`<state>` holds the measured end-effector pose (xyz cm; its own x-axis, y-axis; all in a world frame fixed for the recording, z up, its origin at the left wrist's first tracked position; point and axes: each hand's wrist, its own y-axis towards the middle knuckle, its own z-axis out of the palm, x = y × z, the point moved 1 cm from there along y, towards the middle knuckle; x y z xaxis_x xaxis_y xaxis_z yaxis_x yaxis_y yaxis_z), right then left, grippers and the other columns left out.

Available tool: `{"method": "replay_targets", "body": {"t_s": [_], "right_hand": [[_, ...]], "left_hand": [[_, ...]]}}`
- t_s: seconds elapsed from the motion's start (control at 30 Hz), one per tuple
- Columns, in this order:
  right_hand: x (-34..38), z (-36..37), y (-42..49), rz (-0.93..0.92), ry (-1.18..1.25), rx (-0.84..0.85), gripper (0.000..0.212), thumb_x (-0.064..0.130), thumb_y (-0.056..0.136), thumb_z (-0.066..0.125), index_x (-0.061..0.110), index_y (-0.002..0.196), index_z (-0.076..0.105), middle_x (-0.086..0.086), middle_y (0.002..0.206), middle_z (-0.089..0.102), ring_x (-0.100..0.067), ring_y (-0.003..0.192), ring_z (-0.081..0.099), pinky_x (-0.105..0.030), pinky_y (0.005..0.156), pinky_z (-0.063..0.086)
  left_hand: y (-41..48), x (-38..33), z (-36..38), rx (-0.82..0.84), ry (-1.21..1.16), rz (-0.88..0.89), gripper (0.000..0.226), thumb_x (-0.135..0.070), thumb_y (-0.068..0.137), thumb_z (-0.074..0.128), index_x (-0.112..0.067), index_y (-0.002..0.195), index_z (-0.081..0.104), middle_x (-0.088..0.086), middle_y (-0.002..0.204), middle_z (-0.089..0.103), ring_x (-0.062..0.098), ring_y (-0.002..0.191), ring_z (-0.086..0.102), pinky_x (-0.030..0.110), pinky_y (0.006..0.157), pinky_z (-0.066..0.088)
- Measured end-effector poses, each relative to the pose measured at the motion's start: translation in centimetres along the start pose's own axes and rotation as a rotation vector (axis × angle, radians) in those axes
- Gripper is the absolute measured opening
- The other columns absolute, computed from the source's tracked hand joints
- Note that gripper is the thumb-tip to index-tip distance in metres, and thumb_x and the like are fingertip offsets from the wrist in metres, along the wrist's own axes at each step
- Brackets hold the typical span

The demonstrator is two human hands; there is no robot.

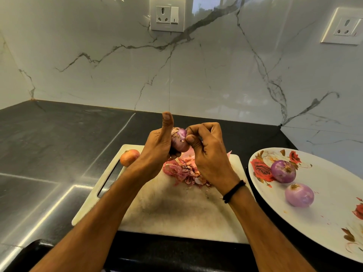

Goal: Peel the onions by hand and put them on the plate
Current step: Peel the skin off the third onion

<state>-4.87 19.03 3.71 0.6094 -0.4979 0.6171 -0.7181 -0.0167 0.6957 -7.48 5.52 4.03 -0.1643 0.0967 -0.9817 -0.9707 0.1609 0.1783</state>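
Onion (pixel 181 142) in left hand's (pixel 157 149) closed grip (thumb upright), right hand's (pixel 208 154) grip a pinch on its skin.

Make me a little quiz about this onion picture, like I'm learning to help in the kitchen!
1. How many peeled onions lie on the plate?
2. True or false: the unpeeled onion sits on the plate.
3. What does the left hand hold? A) a knife B) an onion C) a spoon

Key
1. Two.
2. False: it sits on the cutting board.
3. B: a half-peeled onion, whose skin the right hand pinches.
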Motion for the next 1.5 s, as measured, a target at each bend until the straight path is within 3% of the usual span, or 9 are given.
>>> {"method": "replay_targets", "body": {"t_s": [0.3,0.4,0.53,0.63,0.73,0.97,1.17,1.33,1.5], "right_hand": [[-0.1,0.2,-0.1,-0.019,-0.007,0.013,0.013,0.011,0.096,0.059,0.001,0.101,0.066,-0.002,0.106,0.042,-0.002,0.093,0.051,0.001,0.081,0.042],[0.1,0.1,-0.1,0.01,0.055,0.035,0.01,0.017,0.093,0.064,0.014,0.102,0.061,0.0,0.11,0.044,-0.002,0.094,0.054,-0.002,0.08,0.045],[0.1,-0.2,0.1,0.038,0.113,0.091,0.043,0.035,0.084,0.072,0.033,0.121,0.051,0.0,0.123,0.045,-0.004,0.106,0.055,-0.004,0.079,0.047],[-0.1,-0.1,0.0,-0.016,0.08,0.066,0.041,0.03,0.084,0.074,0.023,0.123,0.062,-0.004,0.124,0.051,-0.01,0.107,0.058,-0.008,0.083,0.049],[-0.3,-0.3,-0.1,-0.095,0.063,-0.028,0.024,0.018,0.085,0.073,0.011,0.108,0.072,-0.003,0.11,0.061,-0.006,0.1,0.06,-0.01,0.084,0.05],[-0.7,-0.6,0.1,-0.131,-0.004,-0.103,0.012,0.008,0.086,0.074,0.007,0.097,0.074,-0.006,0.096,0.068,-0.013,0.09,0.065,-0.014,0.083,0.053],[-0.5,-0.3,-0.1,-0.131,0.013,-0.048,0.011,0.009,0.086,0.072,0.006,0.096,0.074,0.002,0.093,0.065,0.003,0.087,0.06,-0.008,0.079,0.05],[-0.9,-0.7,0.0,-0.072,-0.019,-0.027,0.008,0.01,0.086,0.074,0.01,0.094,0.074,0.0,0.093,0.068,-0.008,0.086,0.063,-0.013,0.078,0.053],[-1.0,-1.4,0.1,-0.048,-0.04,-0.028,0.015,0.012,0.086,0.074,0.014,0.102,0.074,0.001,0.098,0.069,-0.008,0.088,0.064,-0.012,0.078,0.052]], "left_hand": [[0.3,-0.1,-0.8,-0.045,-0.147,-0.059,0.081,-0.08,0.078,0.026,-0.015,0.051,0.066,0.013,0.061,0.056,0.023,0.061,0.049,0.035,0.067,0.046],[0.4,-0.1,-0.9,-0.052,-0.145,-0.054,0.083,-0.077,0.084,0.022,-0.016,0.049,0.067,0.013,0.062,0.058,0.022,0.061,0.051,0.036,0.07,0.048],[0.2,-0.1,-0.8,-0.064,-0.156,-0.057,0.08,-0.074,0.088,0.023,-0.017,0.055,0.068,0.011,0.061,0.055,0.021,0.061,0.051,0.038,0.073,0.051],[0.0,-0.3,-0.5,-0.059,-0.144,-0.065,0.079,-0.074,0.088,0.025,-0.009,0.074,0.066,0.015,0.067,0.056,0.023,0.064,0.053,0.043,0.08,0.053],[-0.3,-0.6,-0.3,-0.04,-0.13,-0.057,0.077,-0.074,0.083,0.026,-0.01,0.066,0.066,0.009,0.061,0.06,0.018,0.057,0.054,0.032,0.067,0.049],[-0.1,-0.4,-0.3,-0.031,-0.179,-0.107,0.088,-0.067,0.096,0.019,-0.013,0.048,0.068,0.012,0.062,0.066,0.022,0.064,0.054,0.037,0.074,0.047],[0.2,-0.6,-1.1,-0.024,-0.368,-0.15,0.087,-0.082,0.083,0.026,-0.005,0.073,0.065,0.014,0.072,0.059,0.02,0.062,0.051,0.029,0.061,0.047],[0.1,-1.1,-1.4,-0.076,-0.43,-0.156,0.093,-0.087,0.064,0.033,-0.002,0.086,0.066,0.018,0.087,0.066,0.016,0.061,0.055,0.026,0.056,0.05],[0.1,-1.1,-1.4,-0.104,-0.398,-0.192,0.096,-0.085,0.081,0.024,-0.002,0.094,0.069,0.018,0.09,0.07,0.015,0.061,0.054,0.026,0.057,0.049]]}}
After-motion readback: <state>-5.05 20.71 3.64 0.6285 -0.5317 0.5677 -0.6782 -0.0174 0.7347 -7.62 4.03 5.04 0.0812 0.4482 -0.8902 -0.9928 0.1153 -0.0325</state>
